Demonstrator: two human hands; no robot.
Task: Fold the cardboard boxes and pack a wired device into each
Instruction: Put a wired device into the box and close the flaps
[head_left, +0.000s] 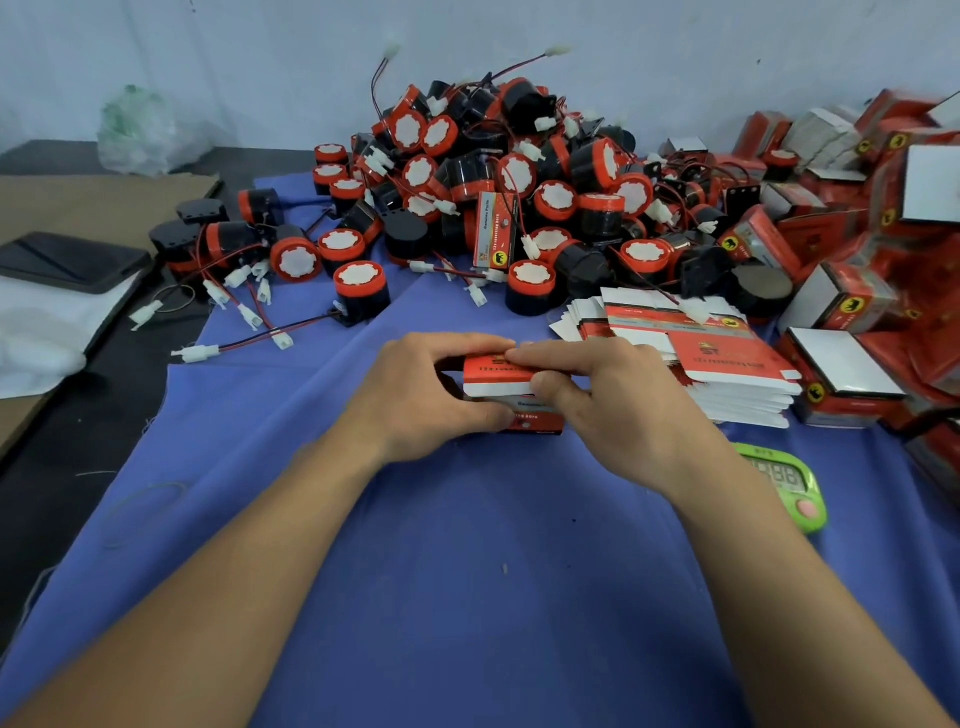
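While both hands meet over the middle of the blue cloth (467, 571) that covers the worktop, they hold one small red-and-white cardboard box (493, 384) between them. The left hand (431, 400) grips the box's left end, with fingers curled over the top and the thumb against the near side. The right hand (613, 410) pinches it from the other end, with the forefinger laid along the top edge and the thumb pressed against the white band on the near face. The box rests on the cloth, and whether a device is inside it cannot be told.

Behind the hands, a large heap of wired devices (493, 182) lies against the wall. They are black drums with red caps, trailing red and black leads with white plugs. One device (361, 291) stands apart at the heap's near edge, and one printed box (496, 231) stands upright in the heap. Just right of the hands sits a stack of flat, unfolded boxes (717, 358). Beyond it, made-up boxes (841, 374) are piled along the right edge.

A green digital timer (784, 478) lies on the cloth, partly hidden by the right forearm. At far left are a dark tablet (72, 262), a sheet of brown cardboard (93, 202) and a clear plastic bag (140, 130).
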